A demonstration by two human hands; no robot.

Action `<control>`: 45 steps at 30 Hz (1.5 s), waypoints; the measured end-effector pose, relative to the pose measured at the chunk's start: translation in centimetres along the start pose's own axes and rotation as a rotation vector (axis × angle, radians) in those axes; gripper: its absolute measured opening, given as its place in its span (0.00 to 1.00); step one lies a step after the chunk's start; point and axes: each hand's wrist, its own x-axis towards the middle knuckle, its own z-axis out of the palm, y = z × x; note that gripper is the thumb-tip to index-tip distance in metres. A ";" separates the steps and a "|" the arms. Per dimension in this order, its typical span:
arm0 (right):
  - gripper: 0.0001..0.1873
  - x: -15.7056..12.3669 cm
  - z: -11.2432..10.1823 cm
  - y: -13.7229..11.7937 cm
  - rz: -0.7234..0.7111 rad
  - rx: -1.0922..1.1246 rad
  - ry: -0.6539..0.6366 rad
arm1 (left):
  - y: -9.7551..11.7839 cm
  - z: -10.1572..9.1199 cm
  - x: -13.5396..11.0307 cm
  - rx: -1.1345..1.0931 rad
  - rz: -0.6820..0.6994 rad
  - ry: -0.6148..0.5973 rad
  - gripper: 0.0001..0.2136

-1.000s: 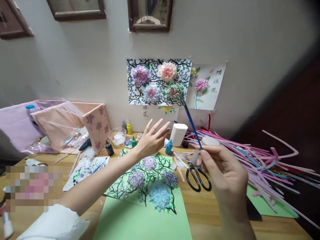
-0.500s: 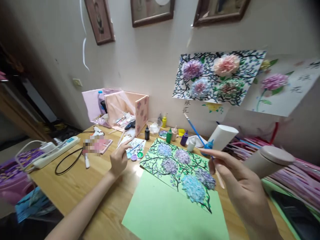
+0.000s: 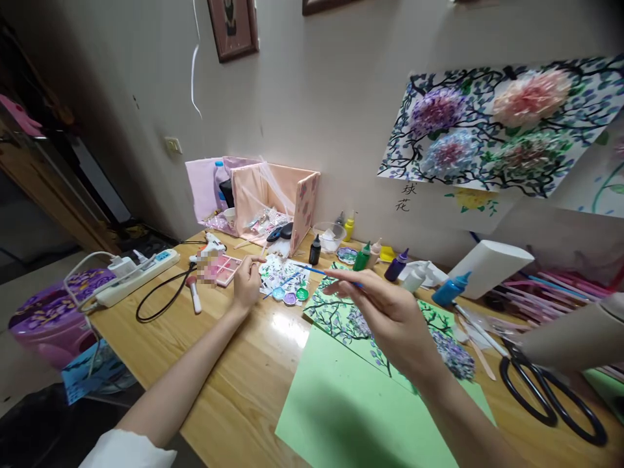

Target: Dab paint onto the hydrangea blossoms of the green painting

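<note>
Onscreen, the right hand (image 3: pixel 392 318) pinched a blue brush (image 3: pixel 311 269); by the spattered paper (image 3: pixel 279 274)'s left edge, the left hand (image 3: pixel 247 286)'s hold I couldn't tell

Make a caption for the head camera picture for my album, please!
The right hand points a blue paintbrush toward paint-spotted paper, with the left hand beside that paper.
</note>
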 end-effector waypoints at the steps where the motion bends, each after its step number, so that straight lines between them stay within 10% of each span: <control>1: 0.13 0.5 0.5 0.5 -0.046 -0.053 0.012 | -0.1 0.0 -0.2 -0.002 -0.012 -0.019 0.10; 12: 0.15 1.5 4.6 6.3 -0.036 -0.226 -0.093 | 0.5 0.5 -1.4 0.063 -0.001 -0.158 0.10; 23: 0.16 1.8 4.6 6.7 0.007 -0.234 -0.126 | 0.5 0.6 -1.5 0.104 0.028 -0.181 0.11; 27: 0.15 2.1 2.3 4.8 -0.011 -0.193 -0.040 | 0.7 1.2 -2.0 0.097 0.028 -0.220 0.11; 34: 0.16 -1.0 -7.7 1.0 -0.002 -0.199 0.455 | 1.4 1.8 -2.9 0.059 0.038 -0.293 0.09; 39: 0.12 -4.6 -12.3 4.0 0.139 -0.283 0.393 | 1.3 2.6 -3.3 0.092 0.165 -0.385 0.09; 45: 0.13 -6.1 -11.6 6.3 0.215 -0.344 0.182 | 1.5 2.8 -3.2 0.104 0.340 -0.500 0.10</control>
